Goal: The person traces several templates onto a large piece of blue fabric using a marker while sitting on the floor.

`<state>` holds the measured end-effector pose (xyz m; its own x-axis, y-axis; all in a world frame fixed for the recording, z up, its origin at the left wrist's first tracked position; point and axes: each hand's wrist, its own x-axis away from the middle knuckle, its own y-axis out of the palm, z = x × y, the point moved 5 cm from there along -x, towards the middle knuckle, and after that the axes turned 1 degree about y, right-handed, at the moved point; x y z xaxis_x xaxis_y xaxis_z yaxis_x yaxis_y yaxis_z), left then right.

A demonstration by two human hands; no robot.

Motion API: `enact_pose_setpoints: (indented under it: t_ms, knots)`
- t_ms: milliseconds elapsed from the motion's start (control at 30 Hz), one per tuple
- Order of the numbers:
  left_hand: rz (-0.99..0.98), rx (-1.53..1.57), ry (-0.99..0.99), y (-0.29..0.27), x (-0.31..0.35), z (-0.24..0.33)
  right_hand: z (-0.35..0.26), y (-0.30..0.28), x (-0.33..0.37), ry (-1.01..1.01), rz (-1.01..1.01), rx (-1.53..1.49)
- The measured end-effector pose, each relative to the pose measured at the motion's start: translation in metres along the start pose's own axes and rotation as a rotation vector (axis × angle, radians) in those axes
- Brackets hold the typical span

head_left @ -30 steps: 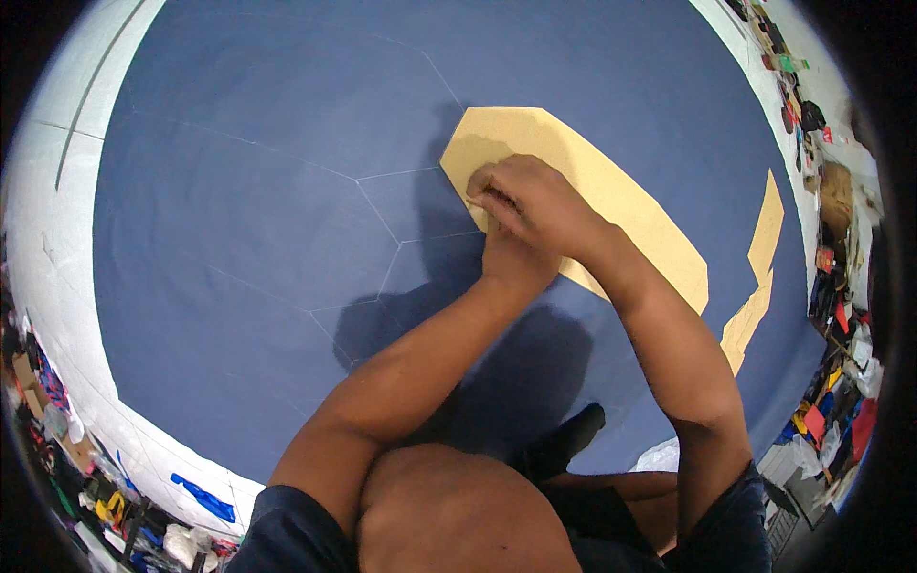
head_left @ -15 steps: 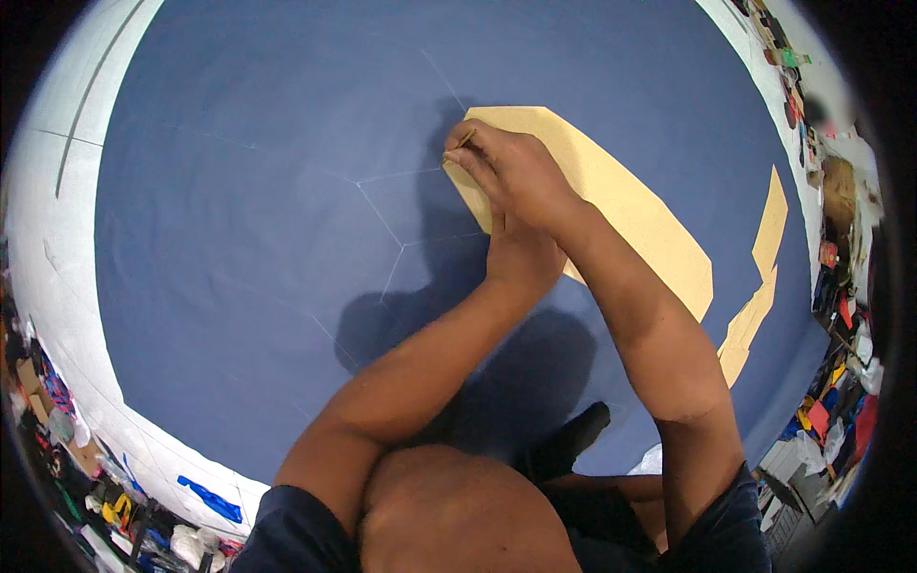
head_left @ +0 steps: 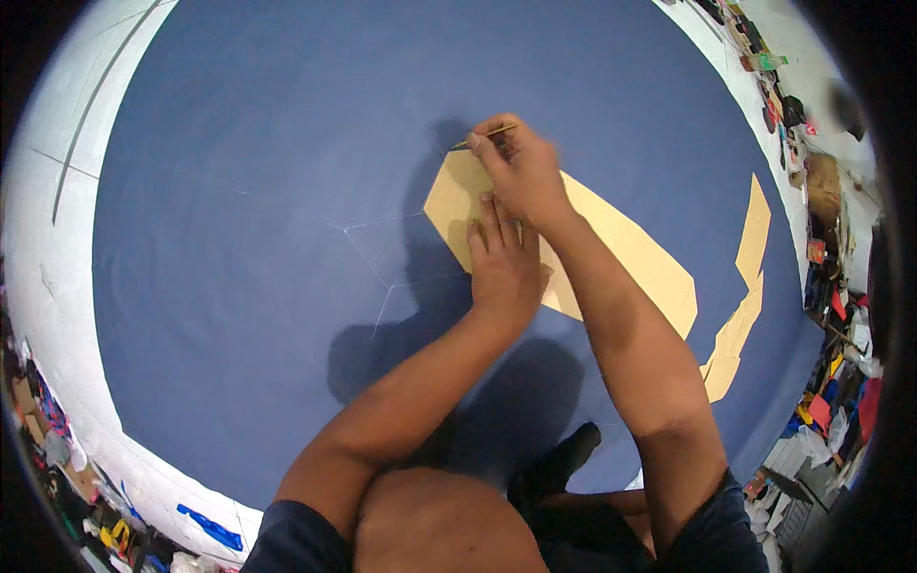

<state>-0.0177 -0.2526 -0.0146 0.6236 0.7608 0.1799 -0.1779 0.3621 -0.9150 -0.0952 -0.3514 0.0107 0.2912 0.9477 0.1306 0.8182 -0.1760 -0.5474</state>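
Spread beneath my hands is a dark blue cloth (head_left: 229,296) with thin pale lines drawn on it. A long, many-sided tan card pattern piece (head_left: 635,253) lies flat on the cloth. My left hand (head_left: 506,272) presses down on it near its left end, fingers apart and stretched out. Just beyond, my right hand (head_left: 525,172) pinches a thin pencil (head_left: 495,132). The pencil's point is at the card's far left corner, where a pale line meets it. My right forearm crosses over the card and hides part of it.
Smaller tan card pieces (head_left: 755,234) lie on the cloth at the right. Around the cloth runs a white surface (head_left: 72,191), with a blue scrap (head_left: 210,527) at lower left. Mixed clutter (head_left: 841,382) lines the right side. My dark-covered foot (head_left: 573,454) rests on the cloth.
My right hand has moved along the card's edge to its far left corner. My left hand, formerly partly hidden, now shows flat on the card. The whole view has shifted slightly.
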Motion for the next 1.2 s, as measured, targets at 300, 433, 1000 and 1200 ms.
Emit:
enact_pose_setpoints:
  t_ms: [300,433,1000,1200]
  knots:
    - [0.086,-0.051,0.019,-0.002,-0.005,-0.002,-0.001,0.005,-0.002,0.034,-0.052,0.028]
    - [-0.093,-0.026,0.001,-0.003,-0.008,-0.002,-0.002,0.003,0.0,-0.019,-0.059,0.069]
    - [-0.011,-0.088,-0.008,-0.019,-0.009,-0.001,0.033,-0.038,0.006,-0.072,0.137,0.114]
    - [-0.002,-0.062,0.005,-0.016,-0.009,-0.002,0.031,-0.041,0.008,-0.058,0.173,0.151]
